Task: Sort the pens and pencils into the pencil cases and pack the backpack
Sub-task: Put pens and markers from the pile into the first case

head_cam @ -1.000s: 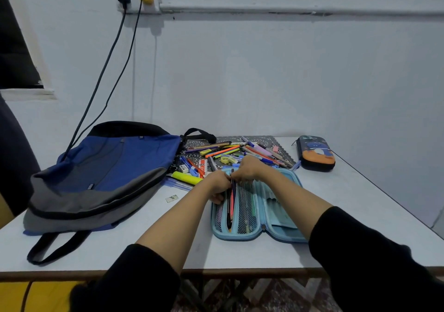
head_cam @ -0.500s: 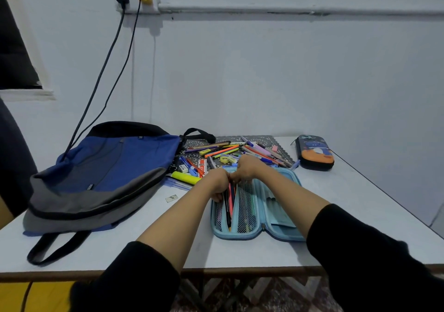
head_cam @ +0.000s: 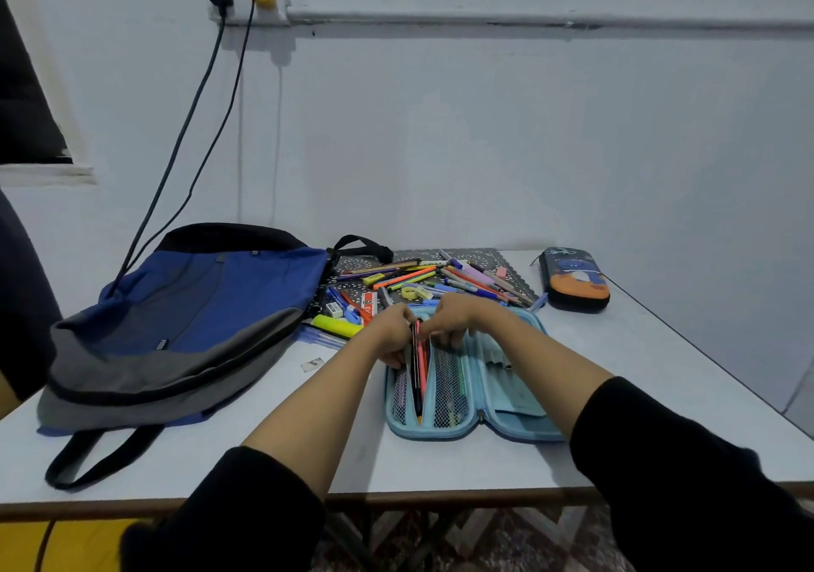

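A light blue pencil case [head_cam: 506,417] lies open in front of me on the white table [head_cam: 660,373]. Its left half has mesh pockets, and a black pen and a red pencil [head_cam: 418,373] stand in it. My left hand [head_cam: 390,333] and my right hand [head_cam: 449,318] meet at the case's far end, fingers curled around the tops of these pens. Behind the hands, a pile of loose pens, pencils and erasers [head_cam: 423,281] covers a patterned mat. A blue and grey backpack [head_cam: 176,329] lies flat on the left.
A second, dark pencil case [head_cam: 572,278] with an orange and blue print lies zipped at the back right. A yellow highlighter [head_cam: 337,326] lies beside the backpack. Two cables [head_cam: 198,131] run from a wall socket down behind the backpack. The table's right edge slants close by.
Both hands have stayed at the far end of the case; the right hand has shifted slightly over the pens, which now lean more upright in the left half.
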